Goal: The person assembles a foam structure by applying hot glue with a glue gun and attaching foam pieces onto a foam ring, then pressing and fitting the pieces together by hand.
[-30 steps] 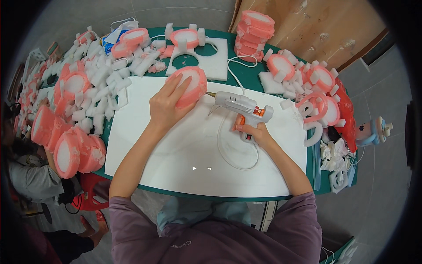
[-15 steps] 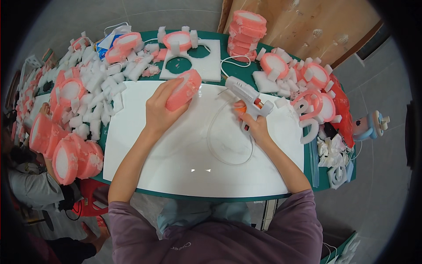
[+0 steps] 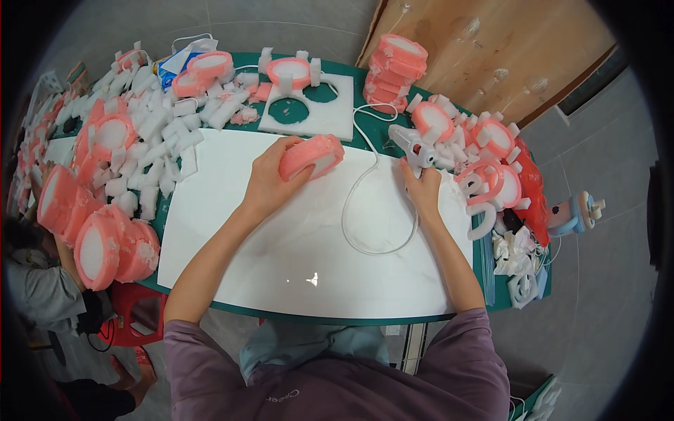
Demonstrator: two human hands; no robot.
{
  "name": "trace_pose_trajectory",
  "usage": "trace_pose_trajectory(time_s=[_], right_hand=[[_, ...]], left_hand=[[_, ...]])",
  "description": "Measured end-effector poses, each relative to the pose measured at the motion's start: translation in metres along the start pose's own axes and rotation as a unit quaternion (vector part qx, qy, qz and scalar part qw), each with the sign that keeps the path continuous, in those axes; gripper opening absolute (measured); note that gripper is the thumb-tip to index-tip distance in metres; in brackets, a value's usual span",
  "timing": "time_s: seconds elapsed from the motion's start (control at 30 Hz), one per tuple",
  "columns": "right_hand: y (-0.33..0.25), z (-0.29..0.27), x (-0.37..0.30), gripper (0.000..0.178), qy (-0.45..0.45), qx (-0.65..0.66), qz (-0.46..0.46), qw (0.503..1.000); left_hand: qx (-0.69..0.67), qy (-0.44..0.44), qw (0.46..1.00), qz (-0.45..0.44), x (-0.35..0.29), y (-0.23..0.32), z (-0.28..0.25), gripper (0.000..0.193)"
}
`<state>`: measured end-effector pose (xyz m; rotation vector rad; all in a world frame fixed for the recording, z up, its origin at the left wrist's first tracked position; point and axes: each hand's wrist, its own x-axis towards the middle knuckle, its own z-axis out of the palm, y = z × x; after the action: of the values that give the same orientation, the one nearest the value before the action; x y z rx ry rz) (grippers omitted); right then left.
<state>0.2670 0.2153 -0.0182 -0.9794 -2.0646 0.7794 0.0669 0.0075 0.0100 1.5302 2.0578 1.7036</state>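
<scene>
Your left hand [image 3: 270,184] grasps a pink-and-white foam ring [image 3: 311,156], its fingers [image 3: 289,145] curled over the top edge and the thumb beneath, so that the ring stands tilted on its rim near the far edge of the white board [image 3: 309,245] that covers the green surface [image 3: 484,270]. Your right hand [image 3: 423,191] is closed round the grip of the white glue gun [image 3: 414,147], which sits at the right end of the board, just beside the heap of finished pink rings [image 3: 491,165], well apart from the ring in your left hand; its white cord [image 3: 365,210] loops back across the board between your forearms. To work this step well, keep the ring turned so that the seam to be glued faces the nozzle, hold it by the rim only, and keep your fingertips off the line the glue will follow. Bring the gun to the ring rather than the reverse, and mind that the cord does not drag across the ring. A cut-out foam sheet [image 3: 309,116] and a stack of pink rings [image 3: 394,70] lie beyond; loose white foam blocks [image 3: 151,151] crowd the left side, so keep the work over the open middle of the board
</scene>
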Motion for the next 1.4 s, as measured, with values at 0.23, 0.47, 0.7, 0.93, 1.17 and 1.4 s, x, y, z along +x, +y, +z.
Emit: trace_pose_trajectory(time_s=[0.23, 0.47, 0.7, 0.93, 1.17, 1.4], right_hand=[[0.005, 0.003, 0.024, 0.036, 0.036, -0.077, -0.085, 0.993], [-0.003, -0.01, 0.007, 0.039, 0.014, -0.083, -0.071, 0.994], [0.013, -0.019, 0.001, 0.049, 0.01, -0.089, -0.09, 0.992], [0.0, -0.023, -0.002, 0.05, 0.001, -0.069, -0.042, 0.997], [-0.003, -0.026, -0.005, 0.052, -0.007, -0.097, -0.037, 0.995], [-0.052, -0.046, -0.035, 0.026, 0.017, -0.285, -0.162, 0.945]], left_hand=[[0.001, -0.015, 1.0, -0.013, -0.001, -0.009, 0.002, 0.038], [-0.007, 0.024, 1.0, -0.004, 0.001, -0.017, -0.006, 0.035], [-0.03, 0.025, 0.999, -0.001, 0.002, -0.017, -0.006, 0.032], [-0.025, 0.027, 0.999, 0.019, 0.001, -0.02, -0.005, 0.031], [-0.024, 0.03, 0.999, 0.017, 0.0, -0.018, -0.005, 0.031], [-0.009, 0.041, 0.999, 0.013, -0.003, -0.025, -0.004, 0.034]])
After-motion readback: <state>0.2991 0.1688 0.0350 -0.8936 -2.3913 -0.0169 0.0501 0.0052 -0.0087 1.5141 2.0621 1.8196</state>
